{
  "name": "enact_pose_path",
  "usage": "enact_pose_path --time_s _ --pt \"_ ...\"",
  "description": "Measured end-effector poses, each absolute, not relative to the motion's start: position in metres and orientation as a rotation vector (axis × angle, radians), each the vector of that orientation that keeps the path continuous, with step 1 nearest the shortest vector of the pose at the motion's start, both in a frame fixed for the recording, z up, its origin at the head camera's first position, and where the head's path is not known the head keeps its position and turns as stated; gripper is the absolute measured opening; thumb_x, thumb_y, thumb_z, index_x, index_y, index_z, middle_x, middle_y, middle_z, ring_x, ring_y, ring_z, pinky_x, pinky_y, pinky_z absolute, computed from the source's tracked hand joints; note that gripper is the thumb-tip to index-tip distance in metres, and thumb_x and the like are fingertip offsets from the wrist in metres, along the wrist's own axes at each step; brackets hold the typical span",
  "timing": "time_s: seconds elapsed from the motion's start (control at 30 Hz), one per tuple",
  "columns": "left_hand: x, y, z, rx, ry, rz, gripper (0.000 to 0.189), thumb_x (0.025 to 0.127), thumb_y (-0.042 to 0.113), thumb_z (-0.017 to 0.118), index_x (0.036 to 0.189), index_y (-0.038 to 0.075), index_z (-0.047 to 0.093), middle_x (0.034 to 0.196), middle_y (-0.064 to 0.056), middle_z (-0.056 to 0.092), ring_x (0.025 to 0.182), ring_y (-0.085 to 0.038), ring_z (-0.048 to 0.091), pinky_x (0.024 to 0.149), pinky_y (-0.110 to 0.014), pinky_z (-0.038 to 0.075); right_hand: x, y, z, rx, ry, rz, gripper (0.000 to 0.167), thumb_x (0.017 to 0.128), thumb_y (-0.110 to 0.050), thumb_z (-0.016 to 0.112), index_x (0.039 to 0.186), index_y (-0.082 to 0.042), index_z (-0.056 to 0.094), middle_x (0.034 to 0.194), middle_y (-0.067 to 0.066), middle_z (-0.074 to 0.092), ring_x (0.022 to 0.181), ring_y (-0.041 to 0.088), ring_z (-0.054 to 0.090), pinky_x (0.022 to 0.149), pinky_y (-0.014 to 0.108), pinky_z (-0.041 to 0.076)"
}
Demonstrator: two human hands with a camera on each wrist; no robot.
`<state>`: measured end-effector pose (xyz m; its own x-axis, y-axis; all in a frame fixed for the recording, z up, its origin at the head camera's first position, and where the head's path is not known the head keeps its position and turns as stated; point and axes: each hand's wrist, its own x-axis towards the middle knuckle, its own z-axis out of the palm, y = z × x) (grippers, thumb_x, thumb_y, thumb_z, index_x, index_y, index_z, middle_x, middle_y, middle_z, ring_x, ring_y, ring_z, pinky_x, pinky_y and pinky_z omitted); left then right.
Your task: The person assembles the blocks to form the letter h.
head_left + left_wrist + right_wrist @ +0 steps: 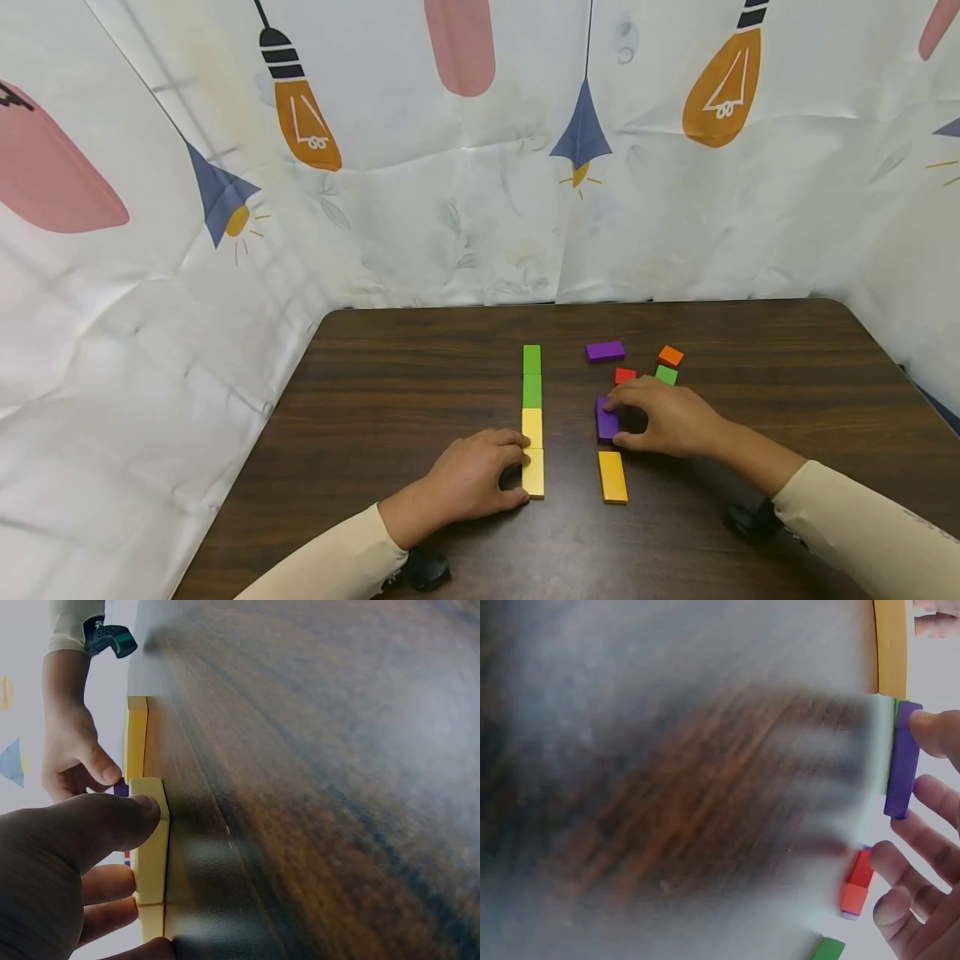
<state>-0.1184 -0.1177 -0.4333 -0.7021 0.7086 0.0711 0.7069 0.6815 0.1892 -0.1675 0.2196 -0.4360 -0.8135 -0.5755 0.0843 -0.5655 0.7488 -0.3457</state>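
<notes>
Four blocks stand end to end in a straight row: a near pale yellow block, another pale yellow block, then a green block and a far green block. My left hand holds the near pale yellow block, thumb at its near end and fingertips along its left side by the joint. To the right of the row, my right hand pinches a purple block between thumb and fingers. An amber block lies just nearer than the purple one.
Beyond the right hand lie a second purple block, a red block, a small green block and an orange block. The dark wooden table meets a printed white curtain at its back and left side.
</notes>
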Motion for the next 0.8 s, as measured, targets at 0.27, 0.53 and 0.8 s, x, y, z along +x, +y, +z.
enact_pose_path --time_s 0.27,0.53,0.8 --pt "-0.1185 -0.1177 -0.4324 1.207 2.875 0.319 0.037 0.084 0.04 0.084 0.113 0.019 0.076 0.131 0.006 0.064 0.116 -0.015 0.064 0.08 -0.034 0.057 -0.1663 0.2181 -0.4375 -0.965 2.877 -0.568 0.042 0.084 -0.043 0.083 0.121 -0.026 0.072 0.129 -0.005 0.066 0.12 0.02 0.059 0.091 0.046 0.054" --pt "-0.118 -0.117 -0.4319 1.199 2.865 0.323 0.037 0.084 0.04 0.083 0.114 0.019 0.076 0.131 0.006 0.064 0.116 -0.015 0.063 0.08 -0.034 0.057 -0.1639 0.2188 -0.4396 -0.987 2.865 -0.575 0.04 0.085 -0.046 0.081 0.12 -0.027 0.072 0.13 -0.006 0.065 0.121 0.02 0.059 0.092 0.046 0.054" --pt "-0.1187 -0.1169 -0.4323 1.194 2.855 0.319 0.037 0.085 0.04 0.082 0.115 0.019 0.076 0.132 0.006 0.064 0.117 -0.015 0.063 0.08 -0.034 0.057 -0.1635 0.2193 -0.4401 -0.981 2.855 -0.592 0.038 0.087 -0.046 0.08 0.119 -0.027 0.073 0.13 -0.004 0.066 0.122 0.023 0.059 0.092 0.049 0.053"
